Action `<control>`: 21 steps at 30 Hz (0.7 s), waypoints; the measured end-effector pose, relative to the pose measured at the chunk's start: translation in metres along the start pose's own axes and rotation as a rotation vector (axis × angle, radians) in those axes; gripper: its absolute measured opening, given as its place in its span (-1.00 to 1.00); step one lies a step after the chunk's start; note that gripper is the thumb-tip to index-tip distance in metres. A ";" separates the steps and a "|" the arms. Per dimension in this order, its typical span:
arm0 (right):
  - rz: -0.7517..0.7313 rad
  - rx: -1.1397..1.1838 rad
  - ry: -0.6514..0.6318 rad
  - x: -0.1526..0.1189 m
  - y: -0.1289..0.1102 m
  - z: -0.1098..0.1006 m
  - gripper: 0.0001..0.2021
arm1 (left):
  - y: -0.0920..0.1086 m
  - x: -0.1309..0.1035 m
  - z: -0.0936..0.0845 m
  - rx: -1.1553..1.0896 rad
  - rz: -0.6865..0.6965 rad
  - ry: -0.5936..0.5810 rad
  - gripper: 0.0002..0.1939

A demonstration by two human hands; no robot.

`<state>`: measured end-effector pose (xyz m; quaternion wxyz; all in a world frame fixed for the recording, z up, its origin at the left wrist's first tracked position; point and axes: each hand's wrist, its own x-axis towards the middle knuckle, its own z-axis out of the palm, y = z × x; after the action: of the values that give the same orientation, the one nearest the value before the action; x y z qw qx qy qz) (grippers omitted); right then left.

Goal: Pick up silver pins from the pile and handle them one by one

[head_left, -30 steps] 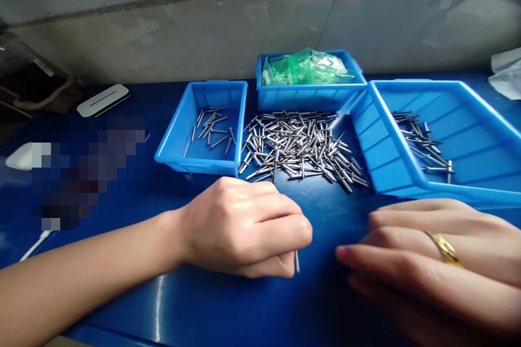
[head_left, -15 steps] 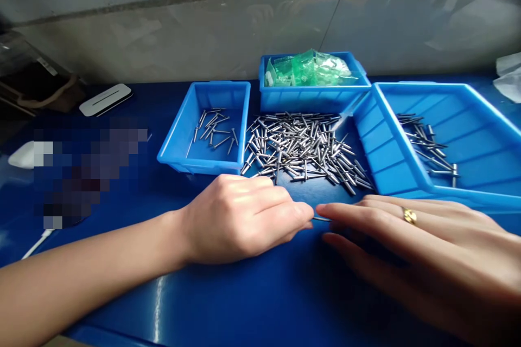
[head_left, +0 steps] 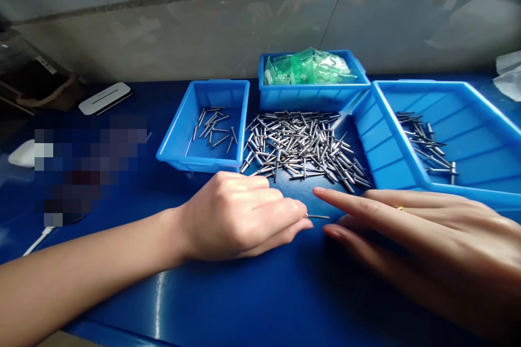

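My left hand point(head_left: 244, 217) is closed in a pinch, low in the middle of the view. A thin metal rivet point(head_left: 318, 217) sticks out to the right from between its thumb and forefinger. My right hand point(head_left: 423, 233) is just to the right, forefinger and thumb apart and nothing between them. Beyond both hands lies a loose pile of metal rivets point(head_left: 303, 143). The left blue bin point(head_left: 199, 161) holds several screws or rivets, and the right blue bin point(head_left: 468, 114) has several rivets at its left side.
A rear blue bin point(head_left: 313, 96) filled with green plastic bags stands against the wall point(head_left: 183, 38). On the left of the blue table point(head_left: 228, 303) are a white device point(head_left: 105, 98), a white cable point(head_left: 38, 241) and a blurred-out object.
The forefinger of my right hand has moved away from the fingertips of my left hand and lifted off the rivet. More of the rivet now shows in my left hand.
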<state>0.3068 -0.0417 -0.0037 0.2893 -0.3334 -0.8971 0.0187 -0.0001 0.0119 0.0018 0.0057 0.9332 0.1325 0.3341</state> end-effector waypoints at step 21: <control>0.031 0.124 -0.083 0.002 -0.008 -0.002 -0.73 | 0.000 -0.001 0.000 -0.002 -0.015 0.005 -0.55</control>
<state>0.3018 -0.0466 0.0005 0.2717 -0.3278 -0.9001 0.0923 -0.0007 0.0113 0.0015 0.0089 0.9314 0.1392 0.3363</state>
